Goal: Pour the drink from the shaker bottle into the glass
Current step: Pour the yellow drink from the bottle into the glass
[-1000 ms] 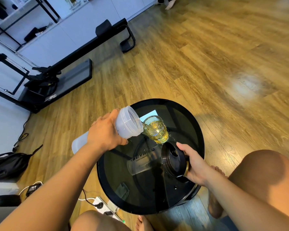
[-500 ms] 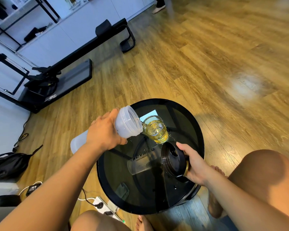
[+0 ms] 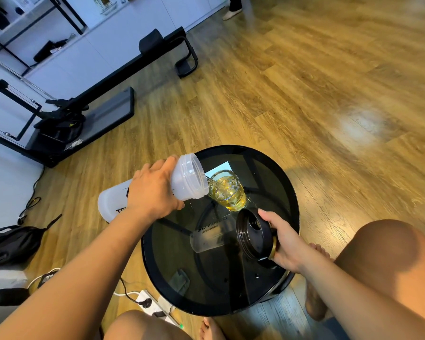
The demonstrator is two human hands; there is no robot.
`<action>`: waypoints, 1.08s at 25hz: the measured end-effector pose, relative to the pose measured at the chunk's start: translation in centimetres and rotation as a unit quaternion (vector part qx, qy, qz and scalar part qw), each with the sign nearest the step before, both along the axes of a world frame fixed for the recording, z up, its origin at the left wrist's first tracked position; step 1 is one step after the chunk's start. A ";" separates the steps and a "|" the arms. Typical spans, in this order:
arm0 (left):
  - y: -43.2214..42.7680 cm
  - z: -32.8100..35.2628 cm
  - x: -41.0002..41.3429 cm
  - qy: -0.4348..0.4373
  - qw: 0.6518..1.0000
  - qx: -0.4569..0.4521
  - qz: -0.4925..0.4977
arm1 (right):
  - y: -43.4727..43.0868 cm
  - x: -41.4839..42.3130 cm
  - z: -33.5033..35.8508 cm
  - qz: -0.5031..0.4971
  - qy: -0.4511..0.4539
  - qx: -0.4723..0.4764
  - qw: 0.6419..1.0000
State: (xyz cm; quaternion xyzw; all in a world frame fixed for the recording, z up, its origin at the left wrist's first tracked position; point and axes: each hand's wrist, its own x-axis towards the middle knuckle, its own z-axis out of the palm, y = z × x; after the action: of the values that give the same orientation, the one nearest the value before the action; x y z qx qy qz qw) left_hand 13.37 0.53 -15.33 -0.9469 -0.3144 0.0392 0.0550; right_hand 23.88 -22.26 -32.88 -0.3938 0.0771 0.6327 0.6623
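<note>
My left hand (image 3: 152, 192) is wrapped around the middle of the shaker bottle (image 3: 184, 177), which I have tipped well over so its open mouth sits right at the rim of the glass (image 3: 227, 190). A thin stream is running in, and the glass looks about two-thirds full of yellow drink. My right hand (image 3: 284, 244) is curled around the black lid (image 3: 254, 233), holding it just above the table, nearer to me than the glass.

To finish well I'd keep the mouth close over the rim and ease the tilt slowly — a wide mouth like this can gush (there seem to be a few drops on the table beside the glass already).

The round black table (image 3: 157, 273) is small. The glass stands toward its far side, beyond both hands, so I wouldn't nudge it outward. A second clear bottle (image 3: 207, 238) lies on its side between my hands — I'd lift over it. The table near me is mostly bare, good room for setting the shaker down.
</note>
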 end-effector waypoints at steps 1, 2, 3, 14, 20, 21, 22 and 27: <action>0.0 0.0 0.1 0.003 1.000 0.009 -0.006 | 0.0 0.0 0.0 0.000 0.000 0.000 1.000; 0.0 0.0 0.2 0.006 1.000 0.018 -0.012 | 0.0 0.0 0.0 -0.001 -0.001 -0.001 1.000; 0.0 0.1 0.3 0.008 0.999 0.027 -0.019 | 0.0 0.0 0.1 -0.001 -0.001 -0.001 1.000; -0.5 -0.1 1.1 0.015 0.979 0.156 -0.133 | -0.2 0.0 0.2 -0.006 -0.003 -0.004 1.000; -0.9 -0.1 0.8 0.010 0.936 0.257 -0.242 | -0.1 0.0 0.4 -0.007 -0.007 -0.014 1.000; -1.0 -0.1 0.8 0.011 0.933 0.262 -0.246 | -0.2 0.0 0.5 -0.006 -0.007 -0.014 1.000; -0.9 0.0 0.7 0.012 0.933 0.265 -0.245 | -0.2 0.0 0.6 -0.006 -0.007 -0.014 1.000; -0.6 0.5 0.8 0.019 0.933 0.264 -0.242 | -0.2 0.0 0.7 -0.004 -0.006 -0.019 1.000</action>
State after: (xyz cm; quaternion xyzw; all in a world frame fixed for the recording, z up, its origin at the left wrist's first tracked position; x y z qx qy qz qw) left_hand 14.17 -0.11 -14.86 -0.9447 -0.0734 -0.0414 0.3168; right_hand 23.87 -22.45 -32.21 -0.4093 0.0865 0.6265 0.6577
